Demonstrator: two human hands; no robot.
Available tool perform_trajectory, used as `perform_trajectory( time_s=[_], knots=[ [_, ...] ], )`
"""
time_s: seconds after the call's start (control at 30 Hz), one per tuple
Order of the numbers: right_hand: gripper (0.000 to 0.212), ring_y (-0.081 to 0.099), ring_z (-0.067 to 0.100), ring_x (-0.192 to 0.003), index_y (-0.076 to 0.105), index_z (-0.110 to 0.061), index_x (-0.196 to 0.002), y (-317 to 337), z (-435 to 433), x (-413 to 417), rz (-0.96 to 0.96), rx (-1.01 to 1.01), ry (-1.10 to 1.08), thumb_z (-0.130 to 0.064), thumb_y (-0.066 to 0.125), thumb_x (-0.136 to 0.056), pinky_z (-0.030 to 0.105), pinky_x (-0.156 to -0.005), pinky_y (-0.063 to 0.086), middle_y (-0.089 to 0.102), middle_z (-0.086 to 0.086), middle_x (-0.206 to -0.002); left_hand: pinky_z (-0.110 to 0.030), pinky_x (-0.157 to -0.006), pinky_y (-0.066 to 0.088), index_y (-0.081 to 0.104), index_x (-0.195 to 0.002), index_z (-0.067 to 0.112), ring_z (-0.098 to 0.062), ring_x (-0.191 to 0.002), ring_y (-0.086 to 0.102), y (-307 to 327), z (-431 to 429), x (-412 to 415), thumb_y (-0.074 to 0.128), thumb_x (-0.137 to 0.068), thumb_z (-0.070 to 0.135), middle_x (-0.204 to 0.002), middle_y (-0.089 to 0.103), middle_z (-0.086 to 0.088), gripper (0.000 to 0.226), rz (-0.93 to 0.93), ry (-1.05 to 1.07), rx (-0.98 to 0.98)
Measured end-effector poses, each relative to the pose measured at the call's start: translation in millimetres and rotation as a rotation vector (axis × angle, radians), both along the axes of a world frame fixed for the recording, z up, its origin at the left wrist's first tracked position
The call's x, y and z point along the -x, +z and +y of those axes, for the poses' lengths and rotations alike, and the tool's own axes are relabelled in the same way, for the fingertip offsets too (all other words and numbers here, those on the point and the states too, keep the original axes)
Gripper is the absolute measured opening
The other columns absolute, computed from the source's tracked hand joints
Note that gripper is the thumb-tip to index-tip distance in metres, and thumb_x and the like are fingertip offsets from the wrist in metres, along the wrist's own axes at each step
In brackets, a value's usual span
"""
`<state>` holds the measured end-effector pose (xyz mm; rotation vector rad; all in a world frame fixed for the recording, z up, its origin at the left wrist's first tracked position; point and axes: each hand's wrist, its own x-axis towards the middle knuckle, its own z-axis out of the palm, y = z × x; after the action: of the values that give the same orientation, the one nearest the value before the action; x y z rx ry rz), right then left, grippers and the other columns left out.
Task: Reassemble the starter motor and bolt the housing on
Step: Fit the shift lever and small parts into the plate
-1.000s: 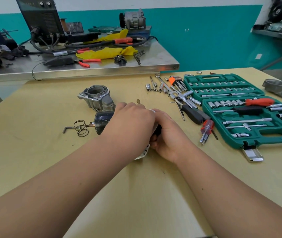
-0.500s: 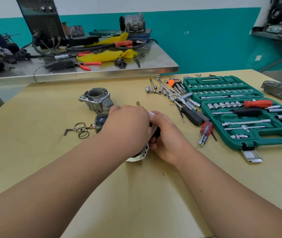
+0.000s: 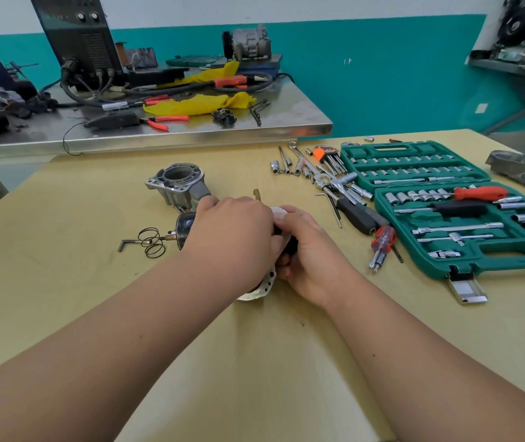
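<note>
Fingers (image 3: 206, 204) of left hand (image 3: 232, 237) and right hand (image 3: 312, 250) curl round the starter motor (image 3: 184, 226) lying mid-worktop (image 3: 63, 282), housing (image 3: 178, 183) standing apart just behind it, spring (image 3: 151, 242) loose nearby: judged early, housing not yet seated or bolted.
</note>
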<state>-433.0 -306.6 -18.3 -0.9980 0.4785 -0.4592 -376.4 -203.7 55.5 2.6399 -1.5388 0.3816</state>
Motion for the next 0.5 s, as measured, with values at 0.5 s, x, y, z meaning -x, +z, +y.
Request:
perform_trajectory(
  time_s=[0.5],
  knots=[
    [0.018, 0.030, 0.015, -0.046, 0.048, -0.024, -0.100, 0.6, -0.2, 0.3, 0.018, 0.012, 0.011, -0.017, 0.059, -0.086, 0.020, -0.040, 0.025, 0.045, -0.002, -0.055, -0.028, -0.079, 0.023, 0.029, -0.064, 0.023, -0.018, -0.078, 0.038, 3.8, -8.8, 2.7, 0.049, -0.095, 0.026, -0.069, 0.026, 0.007, 0.037, -0.184, -0.100, -0.171]
  ],
)
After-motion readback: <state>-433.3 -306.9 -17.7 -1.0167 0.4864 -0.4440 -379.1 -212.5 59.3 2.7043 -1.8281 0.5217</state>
